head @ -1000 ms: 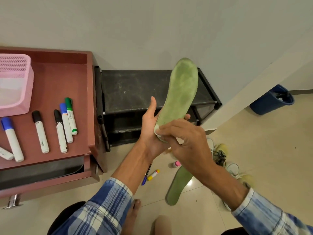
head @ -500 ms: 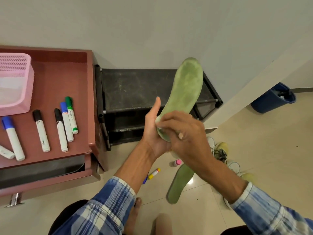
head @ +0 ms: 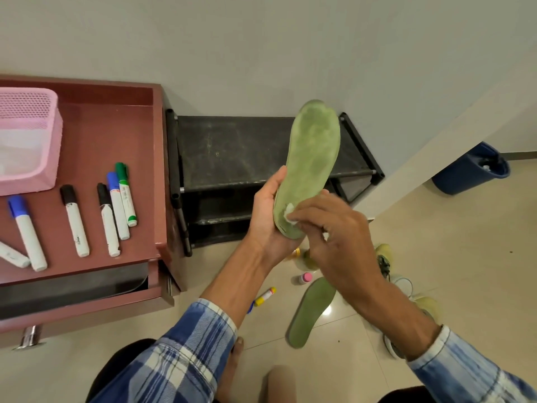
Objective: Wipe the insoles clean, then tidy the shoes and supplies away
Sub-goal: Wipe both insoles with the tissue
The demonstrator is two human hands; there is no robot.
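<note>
Gripping green insole [head: 312,158] by the heel with left hand [head: 266,216], toe up, before black shoe rack [head: 232,149]. Pinching white wipe [head: 289,213] with right hand [head: 334,234], pressed to the heel. Second insole [head: 312,311] flat on floor tiles [head: 450,257].

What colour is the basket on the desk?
Pink; the basket shows best in the head view.

Mid-wipe: my right hand [head: 334,231] has drawn the white wipe [head: 289,214] in from the heel's left edge onto the face of the green insole [head: 312,158], uncovering more heel; my left hand [head: 266,216] has drifted slightly rightward.
</note>
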